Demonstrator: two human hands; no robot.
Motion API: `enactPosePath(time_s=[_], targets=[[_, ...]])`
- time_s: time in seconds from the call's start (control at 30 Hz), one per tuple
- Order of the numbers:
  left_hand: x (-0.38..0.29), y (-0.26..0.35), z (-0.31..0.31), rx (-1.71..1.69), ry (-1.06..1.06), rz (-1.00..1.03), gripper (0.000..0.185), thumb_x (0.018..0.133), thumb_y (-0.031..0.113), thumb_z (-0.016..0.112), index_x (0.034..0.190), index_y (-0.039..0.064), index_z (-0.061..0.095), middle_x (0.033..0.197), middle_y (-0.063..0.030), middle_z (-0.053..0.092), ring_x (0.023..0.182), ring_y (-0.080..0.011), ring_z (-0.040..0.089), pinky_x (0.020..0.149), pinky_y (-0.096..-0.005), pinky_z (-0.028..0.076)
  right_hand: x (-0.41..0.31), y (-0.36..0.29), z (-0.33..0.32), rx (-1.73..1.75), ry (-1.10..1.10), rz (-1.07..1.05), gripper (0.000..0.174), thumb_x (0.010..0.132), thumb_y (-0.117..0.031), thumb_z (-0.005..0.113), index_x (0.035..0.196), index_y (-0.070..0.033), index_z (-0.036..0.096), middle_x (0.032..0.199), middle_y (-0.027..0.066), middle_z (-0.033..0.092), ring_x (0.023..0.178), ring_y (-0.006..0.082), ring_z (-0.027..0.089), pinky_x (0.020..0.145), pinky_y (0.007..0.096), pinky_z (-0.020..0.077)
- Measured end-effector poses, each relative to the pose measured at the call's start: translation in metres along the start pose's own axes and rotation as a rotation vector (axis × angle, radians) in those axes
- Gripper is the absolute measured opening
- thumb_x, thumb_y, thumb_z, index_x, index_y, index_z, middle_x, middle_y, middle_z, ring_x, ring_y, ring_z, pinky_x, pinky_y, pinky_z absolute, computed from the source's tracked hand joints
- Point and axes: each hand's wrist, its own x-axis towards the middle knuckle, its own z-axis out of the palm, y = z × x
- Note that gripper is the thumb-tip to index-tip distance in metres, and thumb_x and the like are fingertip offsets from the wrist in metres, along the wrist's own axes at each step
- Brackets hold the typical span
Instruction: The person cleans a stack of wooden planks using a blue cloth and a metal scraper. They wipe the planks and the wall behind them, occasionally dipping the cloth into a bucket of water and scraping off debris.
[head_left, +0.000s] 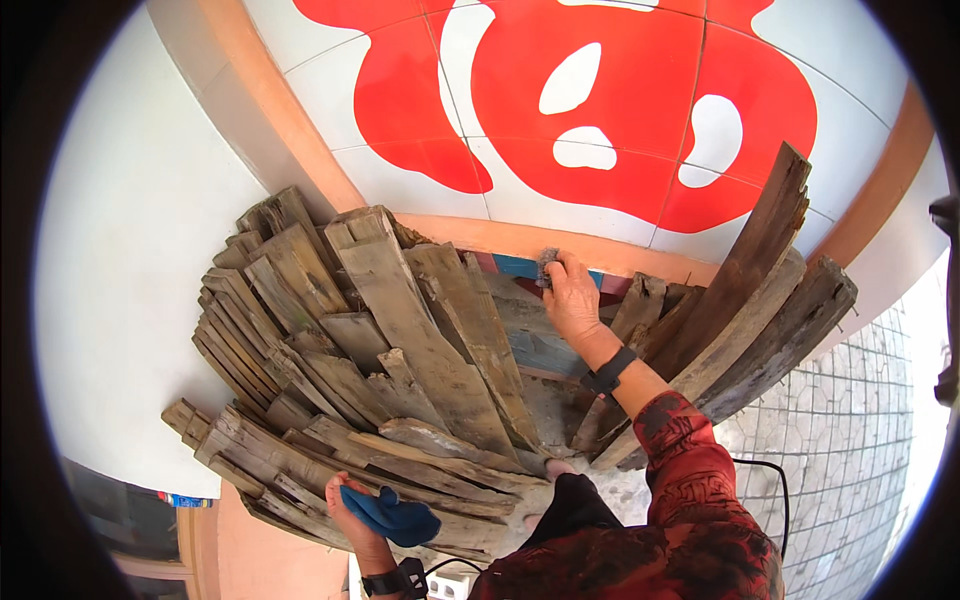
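Observation:
My right hand (574, 296) reaches out to the peach-coloured ledge (622, 255) below the tiled wall and grips a grey, rough-looking scouring pad (547, 268) against its edge. A strip of blue and dark red tiles (514, 266) shows just beneath. At the lower left, my left hand (349, 514) holds a folded blue cloth (394, 516) over the stacked planks. The white wall tiles (517, 176) carry a large red painted character (637, 82). How far the pad touches the ledge is partly hidden by my fingers.
Old weathered planks (405, 292) lean and lie in a large pile at the left. More upright boards (750, 300), some with protruding nails, stand at the right. Stone paving (832, 420) with a black cable (784, 487) lies beyond them. A blue can (184, 500) sits at the lower left.

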Motion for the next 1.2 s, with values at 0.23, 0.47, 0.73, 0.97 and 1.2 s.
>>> enactPosePath(time_s=[0.23, 0.47, 0.73, 0.97, 1.2], targets=[[-0.003, -0.025, 0.005, -0.065, -0.014, -0.018, 0.018, 0.095, 0.022, 0.051, 0.095, 0.005, 0.057, 0.067, 0.001, 0.051, 0.058, -0.0067, 0.046, 0.051, -0.0185, 0.036, 0.001, 0.056, -0.025, -0.581, -0.271, -0.216, 0.046, 0.069, -0.005, 0.064, 0.113, -0.006, 0.051, 0.107, 0.0112, 0.05, 0.096, 0.0285, 0.054, 0.074, 0.0385, 0.0503], [-0.009, -0.036, -0.021, -0.134, 0.088, -0.077, 0.021, 0.095, 0.026, 0.054, 0.093, 0.006, 0.057, 0.07, 0.0, 0.053, 0.061, -0.0071, 0.049, 0.053, -0.0189, 0.039, 0.019, 0.066, -0.026, -0.299, -0.173, -0.166, 0.037, 0.072, -0.003, 0.06, 0.109, -0.007, 0.058, 0.101, 0.0117, 0.056, 0.088, 0.0313, 0.057, 0.072, 0.0402, 0.0515], [-0.013, -0.038, 0.014, -0.114, -0.106, -0.135, 0.025, 0.094, 0.025, 0.056, 0.109, 0.005, 0.058, 0.073, 0.0, 0.056, 0.063, -0.0061, 0.051, 0.055, -0.0185, 0.041, 0.005, -0.066, -0.022, 0.324, -0.244, -0.059, 0.042, 0.076, -0.009, 0.073, 0.114, -0.001, 0.055, 0.096, 0.0145, 0.06, 0.084, 0.024, 0.059, 0.075, 0.034, 0.0486], [-0.013, -0.035, 0.083, -0.217, -0.379, -0.298, 0.053, 0.092, 0.033, 0.059, 0.132, 0.002, 0.044, 0.095, -0.004, 0.06, 0.081, -0.0104, 0.056, 0.074, -0.0225, 0.046, -0.095, -0.21, -0.003, 0.923, -0.815, 0.022, 0.046, 0.083, -0.014, 0.066, 0.125, -0.003, 0.05, 0.119, 0.0162, 0.053, 0.108, 0.0292, 0.054, 0.089, 0.0323, 0.0444], [-0.018, -0.024, 0.082, -0.273, -0.194, -0.158, 0.024, 0.091, 0.027, 0.06, 0.103, 0.007, 0.053, 0.093, -0.0001, 0.059, 0.081, -0.0084, 0.055, 0.072, -0.0234, 0.046, -0.113, -0.197, -0.023, 0.916, -0.947, 0.096, 0.072, 0.092, -0.033, 0.058, 0.148, -0.011, 0.017, 0.138, 0.0156, 0.04, 0.126, 0.029, 0.04, 0.1, 0.0376, 0.039]])
